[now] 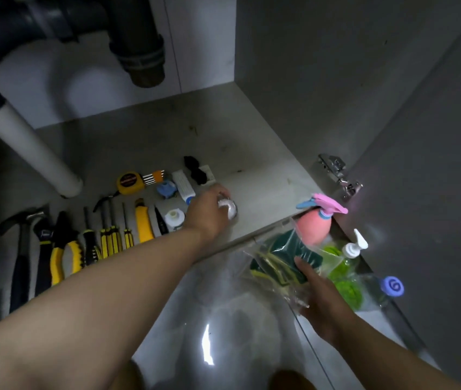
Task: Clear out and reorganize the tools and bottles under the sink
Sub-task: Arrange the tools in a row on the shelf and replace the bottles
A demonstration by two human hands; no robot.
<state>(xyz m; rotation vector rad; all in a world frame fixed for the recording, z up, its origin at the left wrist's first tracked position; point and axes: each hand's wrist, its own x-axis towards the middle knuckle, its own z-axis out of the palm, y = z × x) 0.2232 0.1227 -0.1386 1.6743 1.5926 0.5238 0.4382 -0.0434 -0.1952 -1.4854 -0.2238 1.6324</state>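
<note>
Inside the cabinet, my left hand grips a small white and silver object on the cabinet floor. Left of it, tools lie in a row: a hammer, yellow pliers, several screwdrivers, a yellow utility knife. Behind them are a yellow tape measure, a white tube and a tape roll. My right hand holds a clear plastic bag of green scouring pads above the tiled floor.
A pink spray bottle, a pump bottle, green pouches and a blue-capped bottle stand by the open cabinet door. Dark drain pipes and a white pipe hang at upper left. A hinge sticks out at right.
</note>
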